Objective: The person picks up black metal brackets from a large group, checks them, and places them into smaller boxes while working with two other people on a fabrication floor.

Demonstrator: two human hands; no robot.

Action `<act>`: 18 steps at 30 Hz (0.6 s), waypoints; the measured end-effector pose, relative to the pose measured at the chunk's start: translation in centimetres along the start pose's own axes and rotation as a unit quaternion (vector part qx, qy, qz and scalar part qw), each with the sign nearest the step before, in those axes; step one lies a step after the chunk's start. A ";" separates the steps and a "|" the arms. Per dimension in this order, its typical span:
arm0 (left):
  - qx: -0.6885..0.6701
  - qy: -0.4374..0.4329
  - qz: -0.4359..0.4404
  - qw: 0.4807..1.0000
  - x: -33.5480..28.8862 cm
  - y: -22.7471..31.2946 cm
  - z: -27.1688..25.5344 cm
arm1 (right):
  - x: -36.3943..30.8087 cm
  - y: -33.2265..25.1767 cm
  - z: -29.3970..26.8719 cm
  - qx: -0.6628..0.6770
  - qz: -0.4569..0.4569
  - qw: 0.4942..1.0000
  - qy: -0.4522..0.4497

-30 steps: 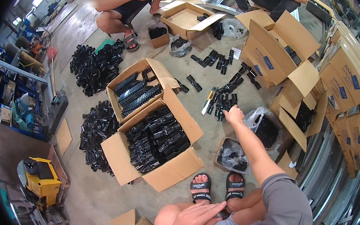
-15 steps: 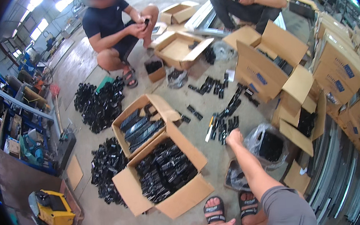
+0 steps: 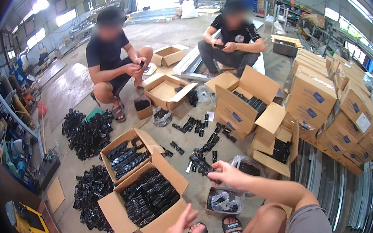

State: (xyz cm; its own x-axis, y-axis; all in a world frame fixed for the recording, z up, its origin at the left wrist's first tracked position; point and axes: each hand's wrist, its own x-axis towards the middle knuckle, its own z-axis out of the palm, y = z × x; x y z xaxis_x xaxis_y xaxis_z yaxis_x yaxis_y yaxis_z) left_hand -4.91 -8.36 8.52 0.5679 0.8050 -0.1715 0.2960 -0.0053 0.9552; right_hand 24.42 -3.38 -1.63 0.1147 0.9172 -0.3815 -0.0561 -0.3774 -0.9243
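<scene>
A black part (image 3: 203, 165) is clamped between thumb and fingers of the right grip (image 3: 226, 174). Below this grip lies a clear plastic bag (image 3: 235, 201); left of it, an open box (image 3: 170, 174). The left grip (image 3: 179, 231), lower left, has fingers apart. Beyond both, 2 people (image 3: 108, 54) crouch.

Parts (image 3: 147, 197) fill the near carton (image 3: 169, 221), right of a heap (image 3: 93, 199).

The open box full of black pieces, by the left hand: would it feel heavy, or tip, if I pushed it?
The box probably feels heavy, since black pieces nearly fill it. It likely wouldn't tip easily, sitting flat on the floor. Its open flaps look thin, so may bend.
</scene>
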 end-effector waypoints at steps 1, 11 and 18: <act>-0.004 -0.012 0.014 1.000 1.2 -0.4 0.6 | -1.4 1.3 -0.1 -0.099 -0.080 0.991 0.027; -0.278 0.008 -0.031 0.960 7.4 2.9 3.0 | -11.9 -5.6 7.5 -0.284 -0.340 0.883 0.153; -0.334 0.023 -0.049 0.941 8.4 0.5 4.7 | -12.7 -3.2 5.8 -0.239 -0.306 0.901 0.196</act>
State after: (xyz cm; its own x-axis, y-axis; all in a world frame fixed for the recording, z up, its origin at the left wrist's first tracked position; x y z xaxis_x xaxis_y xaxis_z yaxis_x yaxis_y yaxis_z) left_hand 3.62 -4.46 6.40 0.5251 0.8067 -0.2709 -0.2122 0.4324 0.8763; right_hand 17.38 -13.09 6.26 0.3254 0.8924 0.3126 0.5593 0.0850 -0.8246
